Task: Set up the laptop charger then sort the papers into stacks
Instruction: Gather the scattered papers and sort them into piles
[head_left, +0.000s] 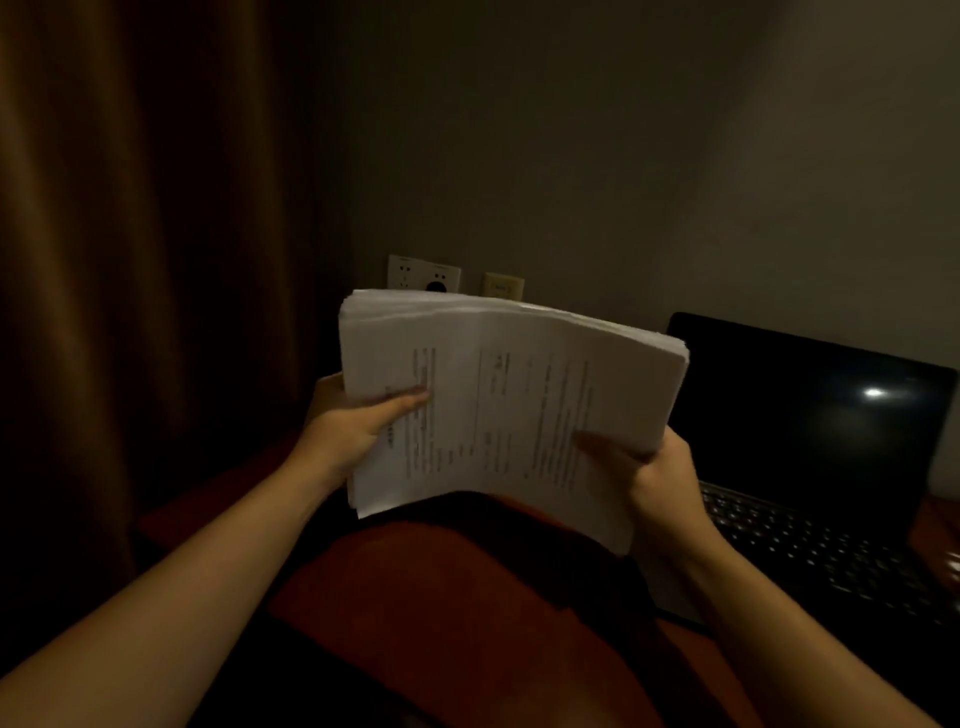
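Gripping a thick stack of papers (511, 395) from 2 sides. Left hand (348, 423) clamped on the left edge, thumb laid flat across the printed top sheet, fingers hidden behind. Right hand (662, 483) clamped on the lower right corner, thumb on top, fingers curled underneath. Stack held up in the air, clear of the reddish surface (467, 613), tilted toward the camera and bowed slightly in the middle; print too blurred to read. Just right of the stack, an open laptop (810, 410) on the same surface, screen dark with 1 small bright reflection, keys faintly visible below the right hand. Behind the top edge of the stack, a white wall socket (423, 271) with a dark round shape in it, too dim to identify, and beside it a smaller yellowish plate (503, 286). Far left, a brown curtain (130, 260) in heavy folds. Dim room overall.
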